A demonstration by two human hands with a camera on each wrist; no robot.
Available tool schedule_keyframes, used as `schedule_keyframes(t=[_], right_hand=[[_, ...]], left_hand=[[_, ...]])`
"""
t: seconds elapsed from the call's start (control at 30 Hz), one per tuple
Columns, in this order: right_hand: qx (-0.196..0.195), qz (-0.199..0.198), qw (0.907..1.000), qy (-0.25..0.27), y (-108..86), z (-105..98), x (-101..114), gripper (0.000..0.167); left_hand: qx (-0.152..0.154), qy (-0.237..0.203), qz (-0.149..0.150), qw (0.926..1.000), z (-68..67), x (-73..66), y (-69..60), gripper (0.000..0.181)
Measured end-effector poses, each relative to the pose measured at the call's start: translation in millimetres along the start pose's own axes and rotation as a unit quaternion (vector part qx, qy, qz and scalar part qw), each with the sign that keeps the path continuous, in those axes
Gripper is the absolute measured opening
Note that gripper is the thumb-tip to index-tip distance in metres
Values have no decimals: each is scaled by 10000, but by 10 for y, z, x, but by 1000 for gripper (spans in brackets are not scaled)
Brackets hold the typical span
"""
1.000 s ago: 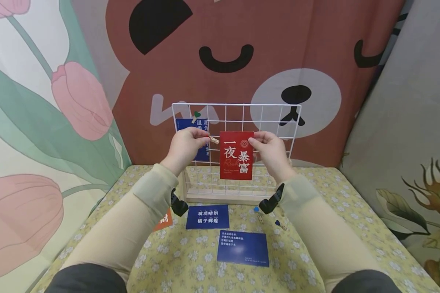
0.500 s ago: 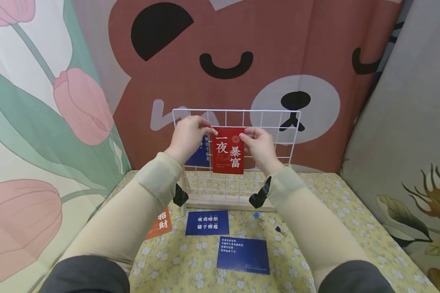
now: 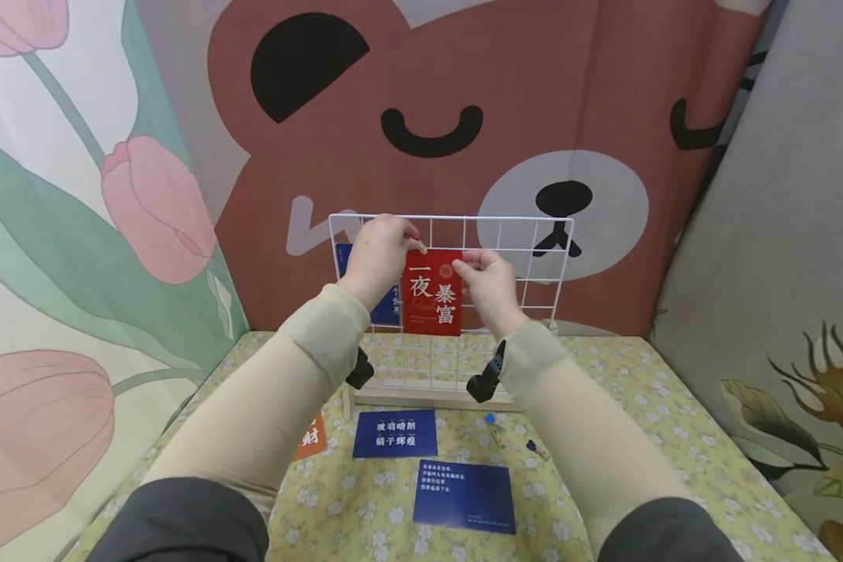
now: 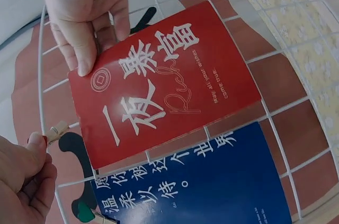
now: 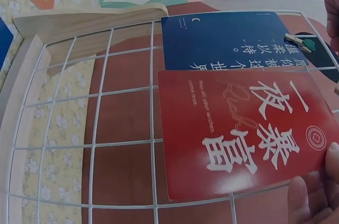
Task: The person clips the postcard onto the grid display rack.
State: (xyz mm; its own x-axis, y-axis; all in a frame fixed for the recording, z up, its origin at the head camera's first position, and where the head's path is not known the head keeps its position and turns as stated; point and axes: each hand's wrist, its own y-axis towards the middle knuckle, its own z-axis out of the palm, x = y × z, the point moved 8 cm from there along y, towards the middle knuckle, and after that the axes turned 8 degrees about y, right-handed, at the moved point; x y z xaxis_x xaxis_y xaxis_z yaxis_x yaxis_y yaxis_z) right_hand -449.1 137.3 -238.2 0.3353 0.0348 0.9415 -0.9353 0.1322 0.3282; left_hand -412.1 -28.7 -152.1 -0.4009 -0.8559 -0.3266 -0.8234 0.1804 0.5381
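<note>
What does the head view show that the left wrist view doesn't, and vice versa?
Only the head view: two loose blue cards, an orange card, two blue-heart clips.
Only the left wrist view: a green-heart clip on the hung blue card.
Both: left hand pinching a red-tipped clip, right hand holding the red card, that hung card, white wire grid.
</note>
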Motion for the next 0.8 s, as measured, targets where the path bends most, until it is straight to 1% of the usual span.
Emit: schedule_keyframes(t=[0.07,0.2,0.27,0.43,0.6,0.8], right_hand=[[-48,-12,10000,-47,-2,0,-6,23],[-100,-42,9999,-96,-10,-1,-12,23],[-115,-69,9998,-112,-14,1,-11,24],[-86,-72,9999,-123,-37,18,-13,25],[-56,-108,9999,14,-45,26,1,26],[-82,-58,9998,170,-29,37,7,25]], left_hand=[[-20,272,164,9995,16,-32,20,17],[-67,752,475,9960,23,-87,60,14],[-111,864,555,9947,18,-103,82,13],[-124,932,588,9938,17,-113,114,13],[-71,962,662,9931,21,-127,126,10],[-109,1011,676,9925,10,-136,151,9]])
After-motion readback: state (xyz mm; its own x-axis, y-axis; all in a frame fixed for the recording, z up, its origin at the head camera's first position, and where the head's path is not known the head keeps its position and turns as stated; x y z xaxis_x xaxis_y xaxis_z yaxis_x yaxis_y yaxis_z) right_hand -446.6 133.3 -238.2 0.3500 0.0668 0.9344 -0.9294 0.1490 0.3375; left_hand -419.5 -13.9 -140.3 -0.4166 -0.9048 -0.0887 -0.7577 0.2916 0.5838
